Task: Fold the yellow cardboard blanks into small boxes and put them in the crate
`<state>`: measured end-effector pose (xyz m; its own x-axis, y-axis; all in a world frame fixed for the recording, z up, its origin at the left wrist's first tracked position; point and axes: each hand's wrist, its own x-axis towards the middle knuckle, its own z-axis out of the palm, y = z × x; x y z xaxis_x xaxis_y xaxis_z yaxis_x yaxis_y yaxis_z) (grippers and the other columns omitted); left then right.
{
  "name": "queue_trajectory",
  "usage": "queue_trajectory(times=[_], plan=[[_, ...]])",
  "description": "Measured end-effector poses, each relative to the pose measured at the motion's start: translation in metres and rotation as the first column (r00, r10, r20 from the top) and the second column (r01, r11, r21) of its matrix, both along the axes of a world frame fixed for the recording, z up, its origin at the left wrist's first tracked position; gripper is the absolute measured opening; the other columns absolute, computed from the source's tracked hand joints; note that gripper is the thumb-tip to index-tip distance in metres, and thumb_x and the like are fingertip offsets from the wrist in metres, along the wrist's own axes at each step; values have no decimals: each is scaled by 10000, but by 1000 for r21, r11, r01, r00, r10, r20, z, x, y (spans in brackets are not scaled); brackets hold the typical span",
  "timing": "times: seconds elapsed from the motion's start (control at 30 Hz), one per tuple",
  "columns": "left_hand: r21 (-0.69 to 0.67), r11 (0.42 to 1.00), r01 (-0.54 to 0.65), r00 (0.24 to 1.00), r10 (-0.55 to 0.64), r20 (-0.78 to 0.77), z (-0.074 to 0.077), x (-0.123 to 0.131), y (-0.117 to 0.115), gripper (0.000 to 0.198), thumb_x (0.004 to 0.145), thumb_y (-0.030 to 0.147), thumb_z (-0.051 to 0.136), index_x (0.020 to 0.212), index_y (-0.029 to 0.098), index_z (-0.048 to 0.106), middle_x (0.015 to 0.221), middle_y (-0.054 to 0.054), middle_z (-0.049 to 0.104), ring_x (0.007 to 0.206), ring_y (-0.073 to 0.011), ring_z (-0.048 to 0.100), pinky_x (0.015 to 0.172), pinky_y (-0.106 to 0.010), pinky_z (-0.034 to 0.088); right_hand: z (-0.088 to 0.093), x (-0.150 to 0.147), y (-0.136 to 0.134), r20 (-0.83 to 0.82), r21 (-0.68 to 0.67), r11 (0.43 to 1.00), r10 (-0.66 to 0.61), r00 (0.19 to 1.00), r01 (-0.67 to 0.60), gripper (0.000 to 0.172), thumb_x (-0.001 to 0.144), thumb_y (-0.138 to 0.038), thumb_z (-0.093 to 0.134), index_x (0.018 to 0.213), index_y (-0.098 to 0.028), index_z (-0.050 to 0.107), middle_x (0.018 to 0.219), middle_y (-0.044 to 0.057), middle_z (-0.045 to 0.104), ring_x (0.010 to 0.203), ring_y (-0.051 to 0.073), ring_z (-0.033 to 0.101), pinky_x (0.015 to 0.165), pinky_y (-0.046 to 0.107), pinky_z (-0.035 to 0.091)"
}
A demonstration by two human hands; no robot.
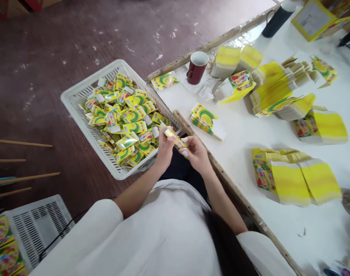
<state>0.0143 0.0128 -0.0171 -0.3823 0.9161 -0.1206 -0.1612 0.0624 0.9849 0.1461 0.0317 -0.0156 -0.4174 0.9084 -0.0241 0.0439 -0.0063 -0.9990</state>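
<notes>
A small yellow printed carton [176,139] is held between my two hands over my lap, tilted, with a pale flap at its upper left end. My left hand [164,150] grips that flap end, fingers closed round it. At the lower right end, my right hand [197,154] pinches the same carton between thumb and fingers. Just left of my hands stands a white plastic basket [77,115], heaped with similar small yellow cartons [128,119], some with white flaps standing up.
On the white table [232,161] at right lie stacks of flat yellow cartons [292,176], a few loose cartons [205,119], a maroon mug [197,68] and a dark tumbler [278,19]. A wooden strip [232,176] edges the table. Another basket [39,226] sits lower left.
</notes>
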Motion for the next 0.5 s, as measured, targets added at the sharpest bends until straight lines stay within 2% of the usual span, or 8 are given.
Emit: queue_trajectory(times=[0.07,0.17,0.27,0.33,0.4,0.43,0.5], plan=[[58,997,-48,995,42,93,-5,-1,-4,549,748,737,722,961,244,611,909,-13,679,917,-190,675,882,-340,561,2,11,7,54,53,997,-56,997,53,272,896,-491,677,988,-251,586,808,-23,613,695,159,565,662,304,477],[54,998,-12,988,3,151,-5,-9,-5,446,773,584,791,1006,222,675,938,-27,745,975,-230,721,905,-364,576,7,26,16,133,146,984,-121,984,101,110,905,-349,630,955,-252,642,810,-13,665,695,179,597,676,330,502],[105,994,22,998,-27,50,7,-26,-4,595,780,629,772,1209,244,626,1228,-89,725,1185,-264,688,1031,-409,542,16,38,22,230,364,920,-237,944,143,95,900,-253,591,909,-265,685,870,18,720,795,227,637,762,392,538],[165,983,87,988,-64,-141,19,-37,-5,811,712,637,829,1359,255,525,1455,-140,597,1384,-294,565,1174,-452,430,23,43,22,318,518,851,-279,906,81,162,926,-217,573,883,-284,715,908,39,744,882,258,637,866,448,532],[129,963,235,909,-170,-381,30,-43,-6,1016,588,574,928,1426,237,463,1534,-173,510,1476,-342,456,1234,-494,346,29,42,17,389,594,802,-213,896,-67,211,958,-205,572,861,-307,729,903,39,749,929,266,629,988,492,494],[64,943,327,842,-260,-473,33,-43,-8,1040,558,521,953,1428,227,464,1512,-174,526,1464,-360,465,1225,-510,356,30,41,14,408,608,782,-160,899,-137,222,968,-202,572,862,-319,729,898,29,747,952,264,629,1061,512,456],[-98,886,453,714,-426,-556,35,-37,-10,904,617,421,923,1389,220,498,1375,-143,623,1330,-354,586,1138,-513,456,31,35,6,397,627,757,-110,911,-182,181,968,-219,586,940,-342,717,964,18,740,1055,272,627,1193,559,343]])
